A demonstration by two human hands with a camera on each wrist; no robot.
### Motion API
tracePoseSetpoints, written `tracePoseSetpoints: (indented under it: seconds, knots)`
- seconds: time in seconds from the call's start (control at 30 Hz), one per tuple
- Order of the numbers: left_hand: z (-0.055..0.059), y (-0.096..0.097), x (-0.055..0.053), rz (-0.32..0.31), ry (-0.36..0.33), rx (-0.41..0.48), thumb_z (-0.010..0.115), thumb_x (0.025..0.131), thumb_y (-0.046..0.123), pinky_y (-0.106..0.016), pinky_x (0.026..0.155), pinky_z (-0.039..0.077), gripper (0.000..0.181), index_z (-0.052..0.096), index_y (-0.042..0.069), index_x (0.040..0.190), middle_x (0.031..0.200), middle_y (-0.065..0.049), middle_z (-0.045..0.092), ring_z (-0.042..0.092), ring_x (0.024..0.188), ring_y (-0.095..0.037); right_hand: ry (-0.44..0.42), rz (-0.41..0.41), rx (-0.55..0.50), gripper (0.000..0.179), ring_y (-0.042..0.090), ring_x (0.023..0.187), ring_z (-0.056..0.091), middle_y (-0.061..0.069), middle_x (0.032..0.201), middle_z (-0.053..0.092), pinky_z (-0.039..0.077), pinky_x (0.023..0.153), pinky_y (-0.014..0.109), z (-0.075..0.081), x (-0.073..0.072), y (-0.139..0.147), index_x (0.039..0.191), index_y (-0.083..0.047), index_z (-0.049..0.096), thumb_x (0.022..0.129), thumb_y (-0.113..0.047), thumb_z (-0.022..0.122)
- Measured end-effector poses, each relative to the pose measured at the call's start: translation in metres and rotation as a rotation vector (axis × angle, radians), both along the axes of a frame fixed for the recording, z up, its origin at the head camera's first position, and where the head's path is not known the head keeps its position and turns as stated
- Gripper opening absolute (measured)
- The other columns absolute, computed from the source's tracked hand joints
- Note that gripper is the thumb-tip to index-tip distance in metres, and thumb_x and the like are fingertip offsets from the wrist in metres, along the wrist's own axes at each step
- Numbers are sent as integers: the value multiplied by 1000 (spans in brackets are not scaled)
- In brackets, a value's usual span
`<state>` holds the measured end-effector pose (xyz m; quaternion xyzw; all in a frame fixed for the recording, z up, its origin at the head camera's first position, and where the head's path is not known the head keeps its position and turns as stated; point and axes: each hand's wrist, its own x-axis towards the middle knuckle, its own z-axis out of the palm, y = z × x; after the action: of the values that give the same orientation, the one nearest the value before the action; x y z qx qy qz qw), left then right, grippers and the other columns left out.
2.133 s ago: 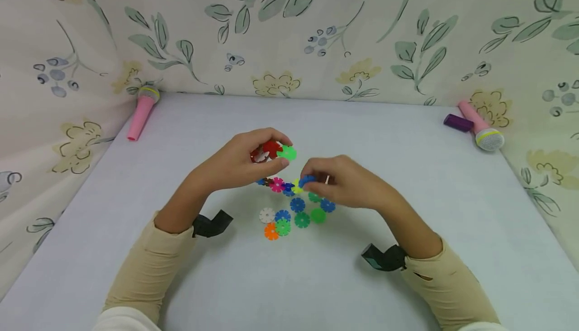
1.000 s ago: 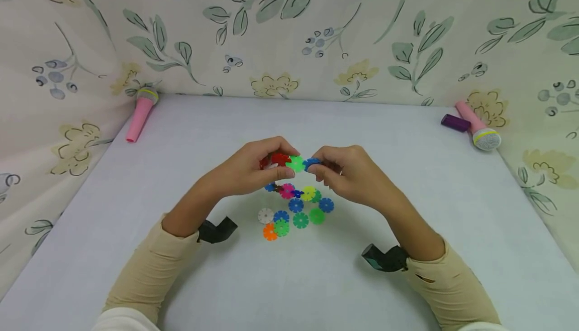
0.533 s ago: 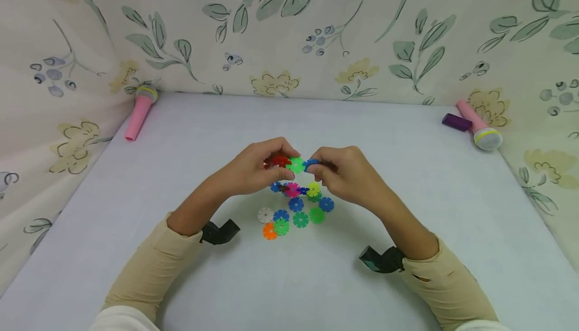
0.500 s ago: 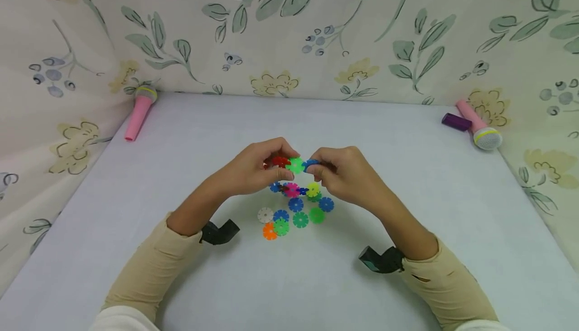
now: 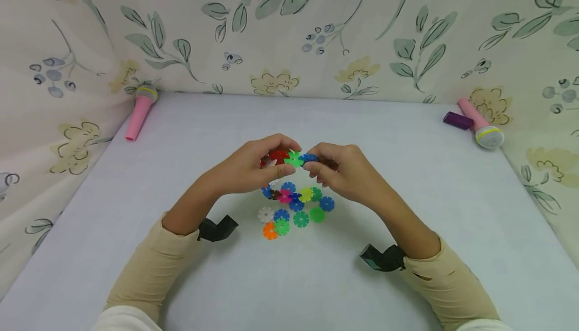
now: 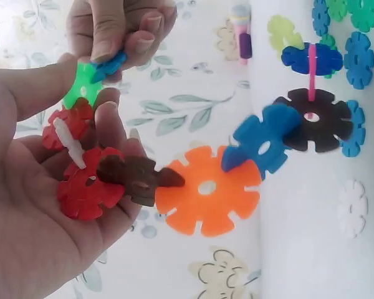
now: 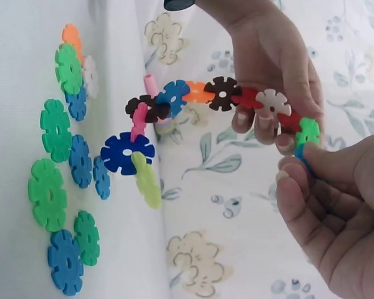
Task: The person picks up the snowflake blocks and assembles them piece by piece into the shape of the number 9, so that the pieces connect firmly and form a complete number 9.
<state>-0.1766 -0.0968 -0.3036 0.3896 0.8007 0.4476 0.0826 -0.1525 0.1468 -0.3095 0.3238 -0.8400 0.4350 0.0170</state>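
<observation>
My left hand (image 5: 246, 168) pinches a chain of slotted plastic snowflake discs near its end, thumb and fingers at the bright green disc (image 5: 294, 159). Between finger and thumb, my right hand (image 5: 348, 173) holds a blue snowflake disc (image 5: 309, 158), which meets the green one's edge; how deep the slots engage is hidden. From the left hand the chain hangs through red, a white disc (image 7: 273, 103), brown, an orange disc (image 6: 207, 215), blue, brown, pink and a dark blue disc (image 7: 128, 153) to a yellow disc (image 7: 147, 180).
Loose snowflake discs in white, orange, green and blue, such as a green disc (image 5: 301, 219), lie on the white table (image 5: 289, 281) below the hands. Pink toy microphones stand back left (image 5: 141, 115) and back right (image 5: 475, 115), the latter beside a purple block (image 5: 458, 120).
My right hand has raised the blue disc from above the loose discs to the green disc's edge. Lately both hands shifted slightly, and the hanging chain swung a little.
</observation>
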Motion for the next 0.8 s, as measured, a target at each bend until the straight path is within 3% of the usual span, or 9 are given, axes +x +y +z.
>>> tracePoseSetpoints:
  seconds: [0.2,0.33,0.43,0.53,0.67,0.8]
  knots:
    - [4,-6,-3,56,-5,29,64,100,16,-33,69,51,36,55,7,134,99,-2,63,58,80,-18,-1,-64,117,35,14,75,67,4,91,72,57,66,31,-2,-10,9,127,-2,61,92,1,70]
    - [6,-10,-3,91,-30,59,60,101,17,-34,69,51,36,54,8,135,101,-4,61,58,80,-21,-59,-104,360,25,19,84,64,5,95,70,56,75,35,-14,-20,12,117,-4,68,94,1,67]
    - [7,-10,-2,113,-28,61,67,97,19,-34,71,53,39,56,10,133,107,-3,62,58,85,-21,-155,-55,559,19,21,87,61,4,96,68,55,80,36,-28,-25,9,113,-6,71,93,-7,70]
    - [7,-9,-1,140,2,66,75,91,20,-35,74,56,40,61,10,127,111,-1,64,61,92,-20,-228,-7,681,26,20,87,58,1,93,64,53,78,34,-41,-27,3,113,-8,70,89,-18,78]
    - [6,-8,0,150,54,86,74,91,15,-36,75,56,30,65,7,118,109,-1,65,60,95,-18,-243,7,707,32,18,83,55,1,91,58,52,74,31,-51,-29,-2,107,-9,67,84,-23,84]
    - [5,-8,0,154,95,94,69,93,11,-35,74,55,24,65,6,115,106,-1,64,60,91,-17,-252,22,673,29,19,84,54,2,91,57,51,76,31,-53,-30,-5,101,-8,64,83,-18,84]
